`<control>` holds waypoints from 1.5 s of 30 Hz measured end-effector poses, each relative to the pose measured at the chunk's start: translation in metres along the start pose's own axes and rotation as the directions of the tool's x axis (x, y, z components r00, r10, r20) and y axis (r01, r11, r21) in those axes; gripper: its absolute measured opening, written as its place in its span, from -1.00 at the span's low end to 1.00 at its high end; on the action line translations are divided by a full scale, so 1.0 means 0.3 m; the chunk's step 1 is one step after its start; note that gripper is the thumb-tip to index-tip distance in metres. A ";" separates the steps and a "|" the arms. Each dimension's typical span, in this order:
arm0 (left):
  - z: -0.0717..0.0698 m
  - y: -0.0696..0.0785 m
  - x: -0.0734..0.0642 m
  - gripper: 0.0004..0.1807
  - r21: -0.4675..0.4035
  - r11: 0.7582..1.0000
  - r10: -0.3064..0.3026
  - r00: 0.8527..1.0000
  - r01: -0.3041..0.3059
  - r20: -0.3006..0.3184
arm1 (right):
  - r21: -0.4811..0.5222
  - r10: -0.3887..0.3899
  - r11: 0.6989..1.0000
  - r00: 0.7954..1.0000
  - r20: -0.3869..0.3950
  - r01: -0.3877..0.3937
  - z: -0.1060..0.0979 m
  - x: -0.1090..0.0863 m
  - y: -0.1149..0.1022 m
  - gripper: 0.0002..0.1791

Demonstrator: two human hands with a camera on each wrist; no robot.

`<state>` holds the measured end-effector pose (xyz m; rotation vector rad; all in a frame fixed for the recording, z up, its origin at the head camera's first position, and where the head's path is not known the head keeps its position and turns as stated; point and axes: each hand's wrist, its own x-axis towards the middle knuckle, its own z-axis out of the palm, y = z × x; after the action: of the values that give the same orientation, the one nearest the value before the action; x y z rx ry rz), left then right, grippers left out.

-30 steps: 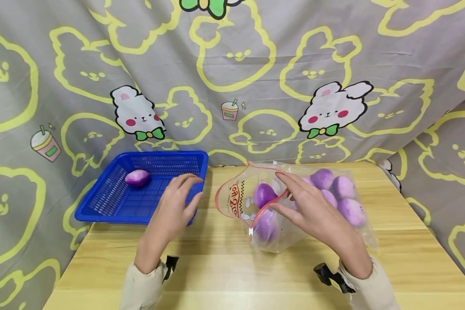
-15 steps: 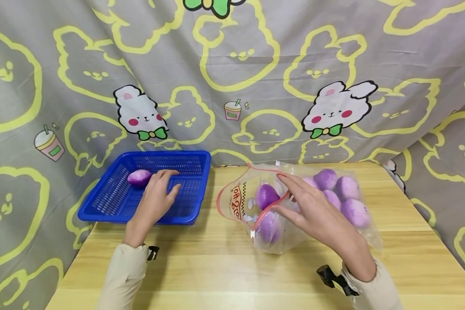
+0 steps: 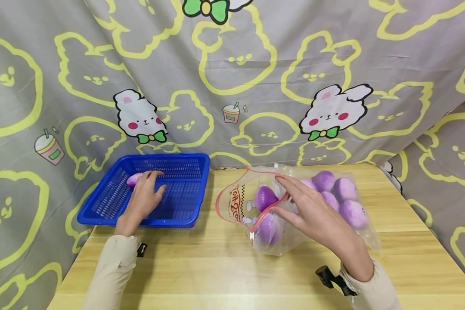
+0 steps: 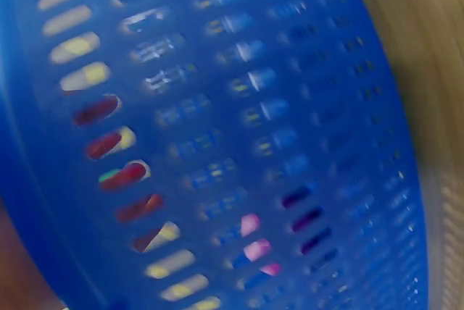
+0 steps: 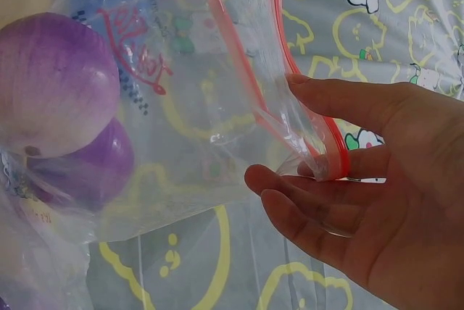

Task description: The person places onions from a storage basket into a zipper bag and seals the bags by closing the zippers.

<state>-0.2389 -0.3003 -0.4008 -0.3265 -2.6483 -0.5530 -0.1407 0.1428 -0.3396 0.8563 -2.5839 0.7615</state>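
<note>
A blue mesh basket (image 3: 195, 206) stands at the left with a purple onion (image 3: 133, 181) in it. Over the basket is my left hand (image 3: 142, 196), its fingers bent loosely; it partly covers that onion in the head view. My right hand (image 3: 308, 206) grips the red-edged mouth of a clear zip bag (image 3: 232, 198), thumb and fingers at the rim. In the right wrist view the bag's red rim (image 5: 337, 154) runs between the fingers of that hand. Inside the bag lie several purple onions (image 3: 352, 214), with one darker onion (image 3: 265, 198) near the mouth.
The wooden table (image 3: 217, 267) carries both the basket and the bag. Behind it hangs a grey curtain (image 3: 255, 99) with cartoon prints. Basket slots (image 4: 261, 78) fill the left wrist view, blurred, with bits of purple showing through.
My left hand has moved left and down from beside the basket to over the onion in it. The right hand keeps its hold on the bag mouth.
</note>
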 end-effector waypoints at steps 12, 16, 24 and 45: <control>0.004 -0.129 -0.004 -0.54 0.061 0.993 -0.101 0.992 0.097 0.078 | 0.003 0.005 1.000 1.000 0.003 -0.005 0.009 -0.002 -0.002 -0.19; 0.000 -0.188 0.000 -0.48 0.117 0.982 -0.159 0.982 0.147 0.100 | 0.000 0.000 1.000 1.000 0.001 0.000 0.008 -0.001 -0.004 -0.18; -0.012 -0.283 0.008 -0.28 0.182 0.955 -0.270 0.938 0.234 0.215 | 0.006 -0.004 1.000 1.000 0.016 0.004 0.012 0.002 -0.010 -0.20; -0.003 -0.263 0.014 -0.38 0.128 0.986 -0.139 0.958 0.109 0.250 | 0.005 -0.005 1.000 0.999 0.038 0.005 0.013 0.001 -0.014 -0.19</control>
<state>-0.2662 -0.3705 -0.4241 -0.2109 -2.9546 -0.4208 -0.1387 0.1375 -0.3411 0.8868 -2.6127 0.7578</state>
